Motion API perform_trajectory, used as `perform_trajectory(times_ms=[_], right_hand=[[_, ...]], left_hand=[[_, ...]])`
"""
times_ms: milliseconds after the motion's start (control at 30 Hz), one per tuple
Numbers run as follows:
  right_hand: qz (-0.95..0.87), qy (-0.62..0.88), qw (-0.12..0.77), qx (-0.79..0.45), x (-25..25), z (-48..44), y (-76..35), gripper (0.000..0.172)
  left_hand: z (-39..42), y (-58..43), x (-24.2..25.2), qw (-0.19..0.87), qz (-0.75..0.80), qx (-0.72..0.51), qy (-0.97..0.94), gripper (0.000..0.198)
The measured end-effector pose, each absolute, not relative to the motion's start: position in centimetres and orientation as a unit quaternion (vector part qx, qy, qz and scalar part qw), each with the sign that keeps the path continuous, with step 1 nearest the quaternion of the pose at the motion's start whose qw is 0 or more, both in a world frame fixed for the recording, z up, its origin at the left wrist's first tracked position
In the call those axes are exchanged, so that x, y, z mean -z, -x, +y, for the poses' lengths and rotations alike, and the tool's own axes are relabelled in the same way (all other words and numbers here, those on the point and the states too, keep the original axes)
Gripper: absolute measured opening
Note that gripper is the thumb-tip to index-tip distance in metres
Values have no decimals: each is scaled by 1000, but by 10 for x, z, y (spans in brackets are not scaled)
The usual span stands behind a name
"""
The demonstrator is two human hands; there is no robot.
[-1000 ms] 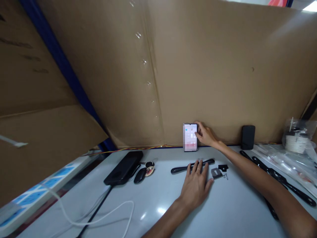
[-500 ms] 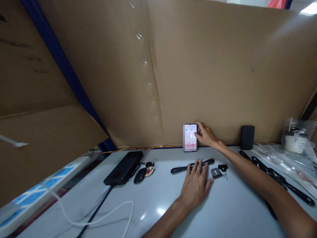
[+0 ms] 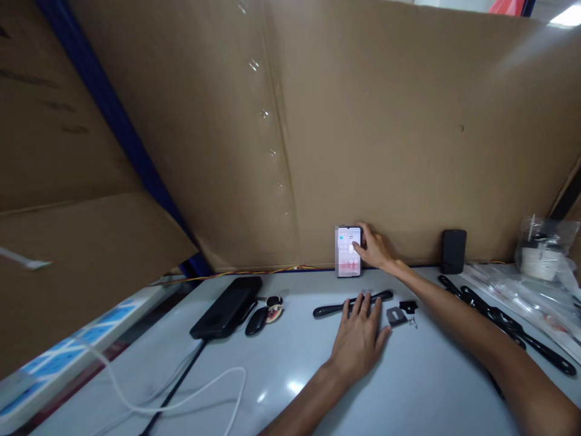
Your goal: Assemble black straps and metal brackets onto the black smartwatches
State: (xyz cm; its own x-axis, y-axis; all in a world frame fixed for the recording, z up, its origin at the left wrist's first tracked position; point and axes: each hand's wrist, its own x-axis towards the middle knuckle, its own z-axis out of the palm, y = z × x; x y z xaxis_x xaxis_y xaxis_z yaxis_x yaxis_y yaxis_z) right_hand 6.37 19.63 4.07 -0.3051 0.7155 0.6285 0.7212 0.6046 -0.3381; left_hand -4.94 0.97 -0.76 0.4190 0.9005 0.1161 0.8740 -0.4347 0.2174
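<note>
A lit phone stands upright against the cardboard wall at the back of the table. My right hand holds its right edge, with the thumb on the screen. My left hand lies flat on the grey table, fingers stretched out, their tips on a long black strip. A small grey metal piece and a little black part lie just right of that hand.
A black power bank with cables and a key fob lies at the left. A dark phone-like block leans on the wall at the right. Several black strips and plastic bags fill the right side.
My right thumb has slid a little left across the phone screen, and the picture on the screen has changed slightly. My left hand has stayed still.
</note>
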Motion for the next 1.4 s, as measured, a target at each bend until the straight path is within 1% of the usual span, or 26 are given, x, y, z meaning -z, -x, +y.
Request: perform_trajectory(times_ms=[167, 367, 533, 633, 700, 733, 767, 900, 1000, 1067, 1200, 1267, 1400], right_hand=[[-793, 481, 374, 21, -44, 190, -57, 51], [-801, 483, 352, 27, -48, 185, -58, 53], [-823, 460, 334, 26, -56, 174, -78, 63], [-821, 457, 342, 38, -56, 153, -103, 67], [-812, 470, 342, 52, -53, 132, -123, 64], [-816, 473, 329, 51, -50, 119, -132, 62], [-821, 478, 308, 48, -46, 106, -141, 60], [-845, 500, 188, 15, -25, 51, -165, 38], [-862, 487, 138, 3, -10, 18, -171, 31], [-874, 467, 136, -4, -2, 4, -172, 35], [-883, 445, 143, -44, 7, -7, -175, 56], [-888, 435, 122, -81, 7, -6, -176, 58], [-898, 415, 70, -128, 3, -3, -184, 57]], left_hand=[[10, 50, 11, 59, 525, -122, -840, 61], [11, 51, 11, 56, 520, -126, -843, 60], [11, 51, 9, 58, 519, -129, -843, 60], [10, 51, 7, 60, 520, -119, -844, 60], [10, 51, 7, 59, 519, -117, -845, 59], [10, 51, 7, 57, 519, -117, -845, 59], [10, 51, 7, 55, 519, -118, -845, 59], [12, 52, 11, 47, 518, -122, -845, 58], [13, 52, 16, 40, 515, -134, -845, 57], [14, 52, 18, 37, 516, -138, -844, 57], [16, 54, 25, 34, 511, -144, -847, 55], [17, 55, 28, 29, 507, -155, -847, 53], [18, 57, 32, 13, 509, -168, -844, 51]])
